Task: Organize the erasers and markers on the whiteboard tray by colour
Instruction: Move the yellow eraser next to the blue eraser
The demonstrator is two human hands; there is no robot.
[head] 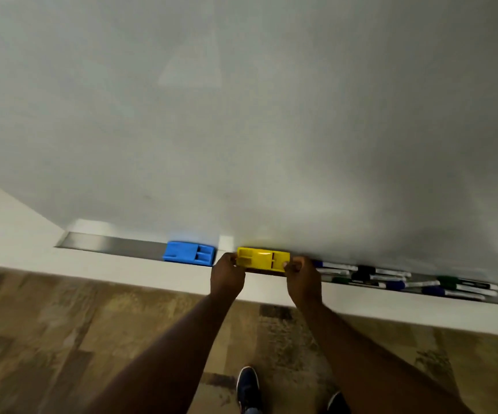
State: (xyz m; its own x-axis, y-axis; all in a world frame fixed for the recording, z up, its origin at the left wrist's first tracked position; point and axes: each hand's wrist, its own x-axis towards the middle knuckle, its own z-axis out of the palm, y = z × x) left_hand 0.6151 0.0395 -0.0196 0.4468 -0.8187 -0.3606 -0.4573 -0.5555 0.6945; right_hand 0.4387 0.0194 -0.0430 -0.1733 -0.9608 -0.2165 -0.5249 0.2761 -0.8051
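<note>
A yellow eraser (262,258) lies lengthwise on the metal whiteboard tray (113,244), held at both ends. My left hand (226,276) grips its left end and my right hand (303,279) grips its right end. A blue eraser (188,253) sits on the tray just to the left, a small gap apart from the yellow one. To the right lies a loose pile of markers (406,282) with blue, green and black caps, pointing different ways.
The whiteboard (241,115) fills the upper view, with a white wall ledge (122,270) below the tray. The bare left stretch of the tray ends near its corner. Patterned brown carpet (62,339) and my dark shoes (249,389) are below.
</note>
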